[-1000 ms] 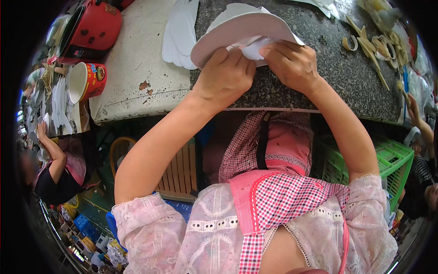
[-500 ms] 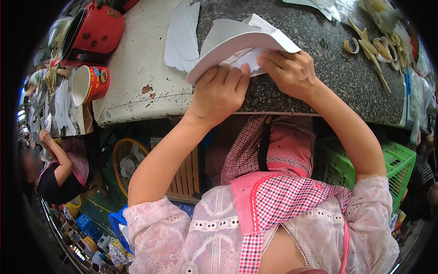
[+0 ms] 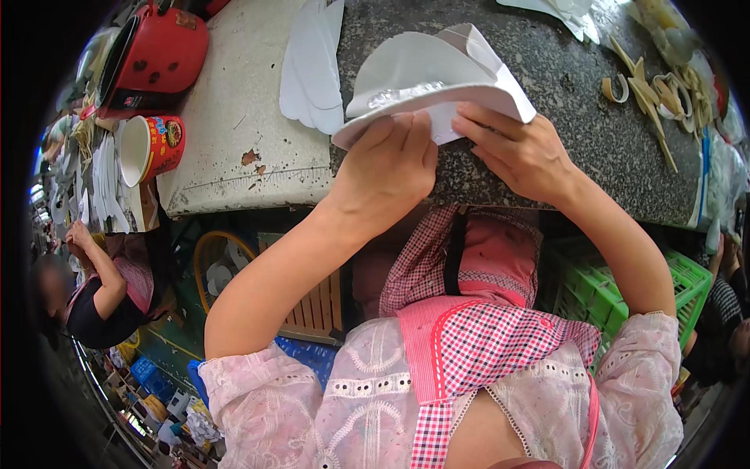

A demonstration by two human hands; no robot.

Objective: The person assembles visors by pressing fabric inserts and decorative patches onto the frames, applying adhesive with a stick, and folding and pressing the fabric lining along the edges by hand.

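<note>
Both hands hold a white cap-shaped piece above the front edge of the worktable. It has a rounded crown-like part and a curved brim-like flap toward me; its exact kind I cannot tell. A shiny, clear strip shows where the two parts meet. My left hand grips the near edge at the left, fingers curled underneath. My right hand pinches the right side, its fingertips against the white inner face. Some fingertips are hidden behind the piece. Left of it, a stack of flat white cut pieces lies on the table.
A red bin-like container and a red paper tub stand at the left. Tan strip scraps lie at the right, near plastic bags. Below the table are a green crate and a wooden slatted box. Another person works at far left.
The white piece has tipped and shifted slightly right, showing more of its rounded part and the clear strip. Both hands moved with it, and my right hand moved a little lower.
</note>
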